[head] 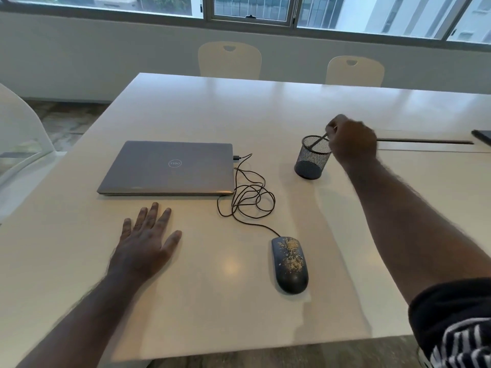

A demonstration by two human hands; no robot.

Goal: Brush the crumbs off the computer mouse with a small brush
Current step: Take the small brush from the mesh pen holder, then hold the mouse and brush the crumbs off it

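Note:
A dark computer mouse (290,264) lies on the white table (186,107), its top sprinkled with pale crumbs. Its cable (249,197) coils back to a closed grey laptop (170,167). Farther right stands a black mesh pen cup (312,158). A thin brush handle (320,139) leans out of the cup, and my right hand (350,140) pinches its upper end just above the rim. The brush's bristles are hidden inside the cup. My left hand (146,240) rests flat on the table, fingers spread, in front of the laptop.
Two cream chairs (229,59) stand at the table's far side under the windows. A dark slot (425,141) runs along the tabletop at right, with a dark object (482,135) at the right edge. The near table edge runs below the mouse.

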